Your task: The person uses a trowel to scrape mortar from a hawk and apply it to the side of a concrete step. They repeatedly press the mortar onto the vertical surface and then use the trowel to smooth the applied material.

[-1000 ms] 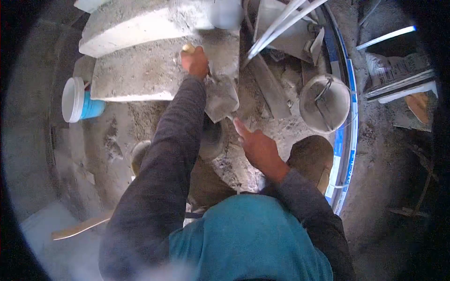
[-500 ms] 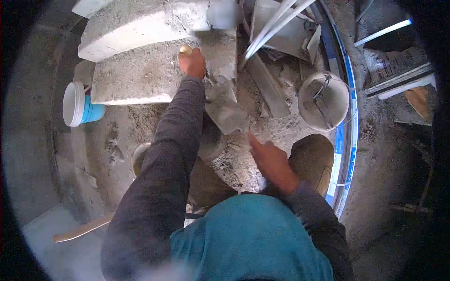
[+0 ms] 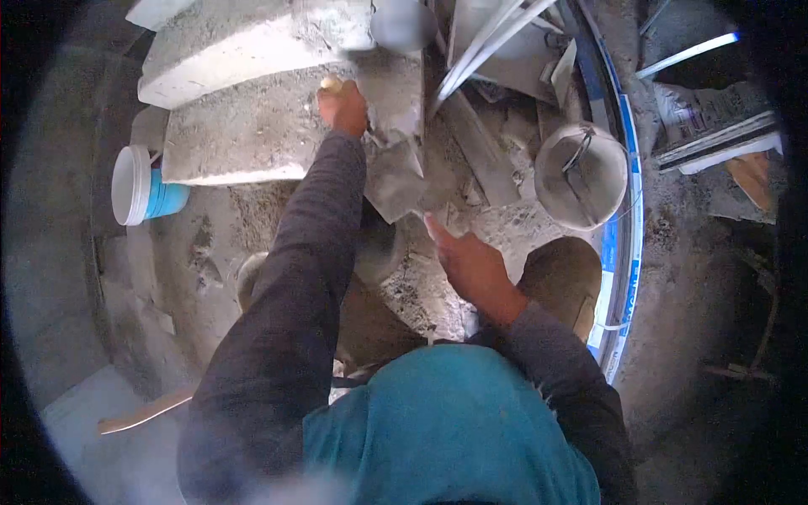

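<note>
My left hand (image 3: 343,108) is wrapped around the pale handle of a trowel (image 3: 394,187), reaching out over a dusty step. The trowel's grey, dirty blade slants down toward me, its tip near the middle of the view. My right hand (image 3: 478,268) is by that tip, index finger stretched toward it and fingertip right at the blade's end. The other right-hand fingers are curled and partly hidden, and nothing shows held in them. Below the blade, a dark rounded shape (image 3: 379,252) sits between my legs.
Concrete steps (image 3: 236,139) rise ahead. A white-and-blue bucket (image 3: 135,187) lies at left, and a dusty round container (image 3: 581,189) stands at right beside a blue-and-white taped frame (image 3: 631,185). White rods (image 3: 492,55) lean near boards. A curved wooden handle (image 3: 143,412) lies at lower left.
My right hand has moved left and slightly up, bringing its index finger to the trowel's tip. The trowel blade has shifted slightly up and left; my left hand keeps its grip.
</note>
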Demonstrator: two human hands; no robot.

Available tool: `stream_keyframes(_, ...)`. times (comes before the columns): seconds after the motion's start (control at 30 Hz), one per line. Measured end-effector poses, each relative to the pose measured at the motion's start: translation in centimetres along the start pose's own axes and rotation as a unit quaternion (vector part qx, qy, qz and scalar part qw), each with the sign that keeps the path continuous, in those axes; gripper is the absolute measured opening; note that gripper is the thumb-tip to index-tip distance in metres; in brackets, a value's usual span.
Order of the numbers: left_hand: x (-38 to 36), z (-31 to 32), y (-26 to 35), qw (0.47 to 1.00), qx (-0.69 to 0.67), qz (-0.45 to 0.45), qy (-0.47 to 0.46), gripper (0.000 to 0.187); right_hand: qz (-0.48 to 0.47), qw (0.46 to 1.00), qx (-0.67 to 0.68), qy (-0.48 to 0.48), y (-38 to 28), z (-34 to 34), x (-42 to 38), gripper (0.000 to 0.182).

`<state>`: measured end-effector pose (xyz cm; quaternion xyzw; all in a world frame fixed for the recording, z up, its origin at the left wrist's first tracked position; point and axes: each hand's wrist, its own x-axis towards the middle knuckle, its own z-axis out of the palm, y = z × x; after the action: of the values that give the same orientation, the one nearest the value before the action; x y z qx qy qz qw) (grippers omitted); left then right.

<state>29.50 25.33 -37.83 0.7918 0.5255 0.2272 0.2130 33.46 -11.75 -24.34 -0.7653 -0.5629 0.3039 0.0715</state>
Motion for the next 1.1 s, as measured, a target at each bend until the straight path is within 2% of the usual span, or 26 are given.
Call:
stream_keyframes(0.03,0.2,-0.1,0.6,0.979,-0.147,-0.129,0.051,0.033,-0.009,1.000,0.006,0.018,0.1,0.1,-0.1,0.060)
stream_keyframes(0.07,-0.2,0.1,0.8,0.918,-0.285,-0.260,0.096,0.035,-0.016,0.999,0.015,0.027,0.0,0.4,-0.5,0.059)
stream_keyframes(0.1,-0.3,0.3,1.0,0.918,-0.282,-0.262,0.097,0.035,-0.018,0.999,0.016,0.024,-0.1,0.5,-0.7,0.059)
stream_keyframes(0.17,-0.1,0.9,0.6,0.915,-0.268,-0.235,0.188,0.025,0.026,0.999,0.022,-0.036,-0.6,-0.2,-0.9,0.059)
stream_keyframes(0.2,-0.7,1.0,0.2,0.917,-0.263,-0.239,0.183,0.025,0.030,0.998,0.026,-0.042,-0.8,0.4,-0.3,0.059)
stream_keyframes(0.27,-1.4,-1.3,2.5,0.871,-0.393,-0.280,0.092,0.040,-0.008,0.999,0.042,0.022,-0.8,1.1,2.1,0.060)
stream_keyframes(0.4,-1.8,-2.7,3.7,0.908,-0.299,-0.280,0.091,0.037,0.008,1.000,0.004,-0.009,-0.8,1.1,0.4,0.060)
stream_keyframes(0.47,-1.0,-1.7,1.8,0.831,-0.443,-0.337,0.018,0.038,0.045,0.999,-0.007,-0.025,-1.1,0.8,-0.8,0.062)
stream_keyframes(0.5,-0.8,-1.0,1.2,0.831,-0.441,-0.339,0.014,0.038,0.048,0.998,-0.005,-0.028,-1.2,1.0,-0.3,0.062)
stream_keyframes(0.57,-0.2,0.9,-0.3,0.888,-0.369,-0.260,0.085,0.040,0.007,0.999,0.043,0.009,-1.4,1.1,1.7,0.063)
stream_keyframes(0.6,0.7,1.8,-1.2,0.889,-0.373,-0.252,0.089,0.040,0.004,0.999,0.040,0.017,-1.1,1.3,1.8,0.063)
stream_keyframes(0.67,0.2,0.7,-0.8,0.838,-0.470,-0.267,0.078,0.040,0.001,0.999,0.032,0.017,-1.1,1.9,1.1,0.062)
stream_keyframes(0.7,-0.6,1.2,-0.1,0.884,-0.369,-0.236,0.166,0.042,0.000,0.999,0.032,0.015,-1.1,2.1,0.6,0.062)
stream_keyframes(0.8,-1.5,0.5,0.1,0.884,-0.376,-0.223,0.163,0.046,0.043,0.999,0.020,-0.010,-1.6,1.9,-0.1,0.061)
stream_keyframes(0.93,-1.8,-1.0,1.7,0.887,-0.362,-0.243,0.151,0.045,0.025,0.999,0.033,0.015,-1.1,1.6,0.6,0.060)
stream_keyframes(1.0,-2.2,-1.4,2.1,0.901,-0.265,-0.283,0.195,0.046,0.027,0.998,0.050,0.003,-1.0,1.9,0.3,0.060)
stream_keyframes(1.03,-1.8,-1.0,1.5,0.900,-0.264,-0.286,0.196,0.046,0.022,0.999,0.045,0.011,-0.8,2.1,0.5,0.060)
stream_keyframes(1.1,-1.3,0.4,0.4,0.866,-0.355,-0.292,0.198,0.049,0.024,0.999,0.044,0.013,-0.7,2.4,0.2,0.060)
